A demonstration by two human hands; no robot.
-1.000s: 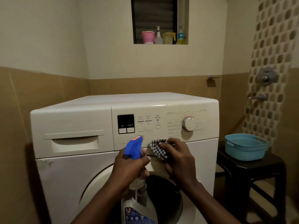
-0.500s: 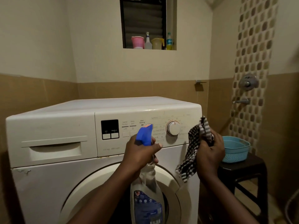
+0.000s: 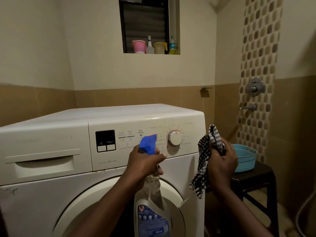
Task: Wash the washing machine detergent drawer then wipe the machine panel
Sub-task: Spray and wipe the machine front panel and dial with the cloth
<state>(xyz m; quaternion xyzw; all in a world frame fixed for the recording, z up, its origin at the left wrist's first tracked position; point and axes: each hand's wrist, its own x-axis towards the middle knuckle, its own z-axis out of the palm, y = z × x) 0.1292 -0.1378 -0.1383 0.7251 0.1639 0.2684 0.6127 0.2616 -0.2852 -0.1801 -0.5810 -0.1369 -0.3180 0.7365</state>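
White detergent drawer point(image 3: 43, 162) sits closed at upper left; control panel point(image 3: 130, 124) beside it.

Head-worn — facing washing machine point(image 3: 51, 199) closely

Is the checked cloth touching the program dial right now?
Apart. The head view shows bare panel between the checked cloth in the right hand and the program dial.

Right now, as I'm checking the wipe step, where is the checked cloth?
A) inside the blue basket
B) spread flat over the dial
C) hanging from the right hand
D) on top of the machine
C: the right hand grips the checked cloth, its loose end dangling below.
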